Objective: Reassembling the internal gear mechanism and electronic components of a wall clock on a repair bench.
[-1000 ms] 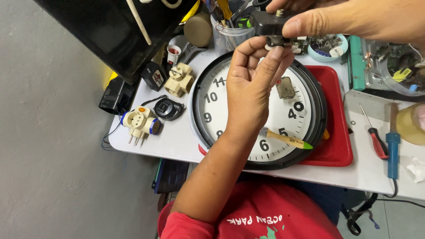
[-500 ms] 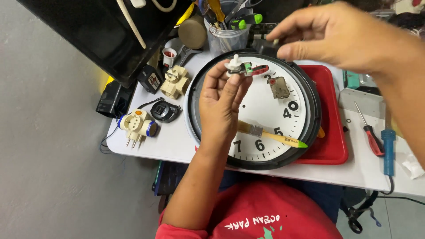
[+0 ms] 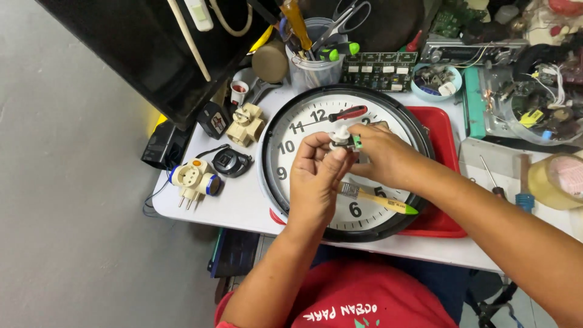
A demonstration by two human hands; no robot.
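Note:
Over the face of a large round wall clock (image 3: 268,159) with a black rim, both of my hands meet on one small white and grey part (image 3: 342,139) with a green bit on its side. My left hand (image 3: 317,177) pinches it from below, fingers curled up. From the right, my right hand (image 3: 387,159) grips the same part. On the clock face just behind the hands lies a screwdriver (image 3: 347,113) with a red and black handle. A small brush (image 3: 379,200) with a yellow and green handle rests on the dial in front of them.
The clock lies on a red tray (image 3: 447,141) on a white table (image 3: 243,203). A clear cup of tools (image 3: 313,68), plug adapters (image 3: 194,177), a beige adapter (image 3: 246,124), a circuit board (image 3: 379,64), a bowl of parts (image 3: 435,79) and a tape roll (image 3: 555,180) surround it.
My right hand came down from the back of the table and joined my left hand on the small part. The left hand sank lower over the dial.

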